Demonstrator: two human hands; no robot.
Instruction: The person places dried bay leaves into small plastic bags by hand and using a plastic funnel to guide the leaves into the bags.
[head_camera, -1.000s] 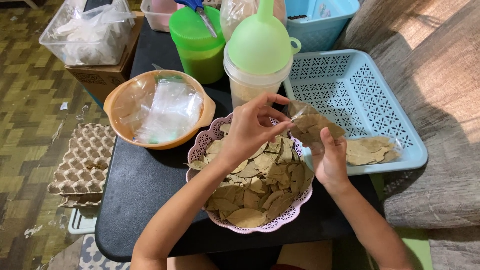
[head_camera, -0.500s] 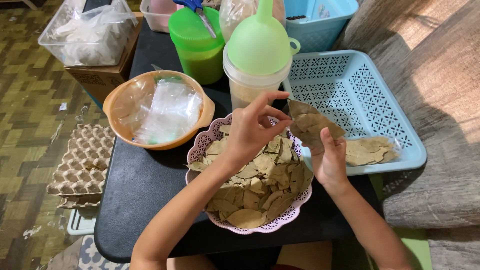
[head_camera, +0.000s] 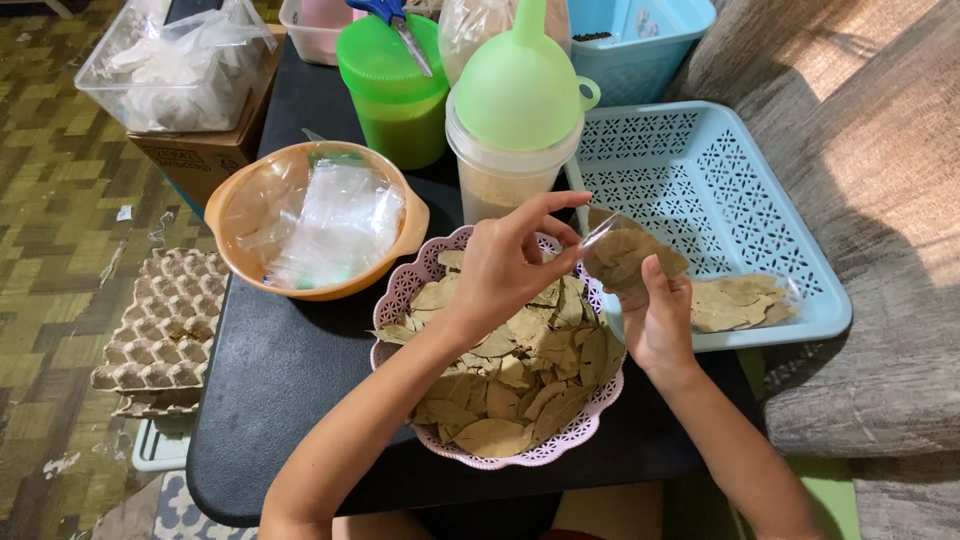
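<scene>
My right hand (head_camera: 660, 320) holds a small clear plastic bag of dried leaves (head_camera: 630, 255) above the right rim of a pink scalloped bowl (head_camera: 400, 290). My left hand (head_camera: 505, 265) pinches the bag's top edge with thumb and fingers. The bowl is heaped with dried bay leaves (head_camera: 510, 380). Another filled bag of leaves (head_camera: 735, 300) lies in the light blue perforated tray (head_camera: 700, 170) to the right.
An orange bowl (head_camera: 230, 260) of empty clear bags sits at the left. Behind stand a green lidded container (head_camera: 395, 100), a clear jar with a green funnel (head_camera: 515, 110) and a blue basket (head_camera: 640, 40). Egg cartons (head_camera: 165, 330) lie on the floor beside the black table (head_camera: 290, 370).
My left hand has shifted slightly down and right along the bag's top edge. The right hand keeps holding the bag in nearly the same place.
</scene>
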